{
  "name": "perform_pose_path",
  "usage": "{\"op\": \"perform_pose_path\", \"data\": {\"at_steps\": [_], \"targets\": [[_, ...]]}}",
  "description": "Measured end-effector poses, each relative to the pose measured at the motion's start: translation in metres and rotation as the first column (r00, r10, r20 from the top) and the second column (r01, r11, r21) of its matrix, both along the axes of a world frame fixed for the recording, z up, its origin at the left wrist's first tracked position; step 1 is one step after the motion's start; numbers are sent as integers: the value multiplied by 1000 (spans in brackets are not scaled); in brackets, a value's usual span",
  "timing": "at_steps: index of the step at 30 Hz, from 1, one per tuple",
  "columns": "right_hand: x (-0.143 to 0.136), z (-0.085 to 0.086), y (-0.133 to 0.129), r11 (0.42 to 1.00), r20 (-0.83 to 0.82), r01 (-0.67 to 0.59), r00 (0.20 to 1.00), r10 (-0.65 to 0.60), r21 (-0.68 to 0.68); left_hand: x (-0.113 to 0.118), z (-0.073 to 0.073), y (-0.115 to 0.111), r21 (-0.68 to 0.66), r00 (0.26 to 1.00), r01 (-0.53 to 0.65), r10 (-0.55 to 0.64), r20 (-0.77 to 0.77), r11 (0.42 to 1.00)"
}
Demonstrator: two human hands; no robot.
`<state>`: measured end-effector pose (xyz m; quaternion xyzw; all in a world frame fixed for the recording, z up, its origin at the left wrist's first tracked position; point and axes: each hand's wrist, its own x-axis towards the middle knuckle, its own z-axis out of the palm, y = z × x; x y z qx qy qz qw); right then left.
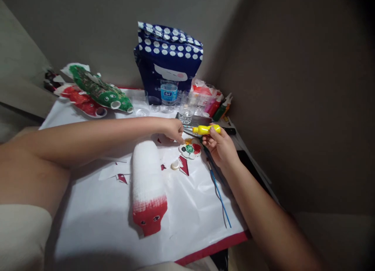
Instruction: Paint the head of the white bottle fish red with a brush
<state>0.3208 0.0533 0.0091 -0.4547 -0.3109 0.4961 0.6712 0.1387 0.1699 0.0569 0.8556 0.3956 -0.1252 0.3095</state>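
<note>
My right hand [221, 144] is closed around a yellow paint bottle [206, 130], held nearly level with its nozzle toward my left hand [173, 129]. My left hand reaches across from the left, fingers mostly curled, one fingertip at the edge of a white flower-shaped palette [191, 154]. Green, red, black and orange-yellow paint sits in the palette. A thin stick shows between my left hand and the nozzle; whether I grip it is unclear. Below my left forearm lies a white wrapped fish-shaped form [147, 171] with a red painted head and two eyes.
Blue-handled paintbrushes [219, 194] lie at the right. Behind stand clear cups [186, 110], a dark blue tissue bag [170, 60] and several paint bottles [221, 108]. Green [101, 87] and red [82, 101] fish models lie at the back left. Torn paper scraps [121, 178] dot the white-covered table [96, 220].
</note>
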Motion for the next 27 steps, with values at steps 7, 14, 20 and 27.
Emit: {"op": "perform_pose_path", "data": {"at_steps": [7, 14, 20, 27], "targets": [[-5, 4, -2, 999, -33, 7, 999, -5, 52, -3, 23, -3, 69, 990, -12, 2, 143, 998], [-9, 11, -5, 992, -79, 31, 997, -21, 119, 4, 26, -18, -32, 947, -17, 26, 319, 999], [-7, 15, -5, 988, -103, 51, 994, -36, 144, 9, 27, -22, -78, 915, -28, 57, 400, 997], [-4, 15, -3, 984, -101, 66, 994, -50, 163, 0, 33, -10, -63, 940, -77, 94, 327, 995]]}}
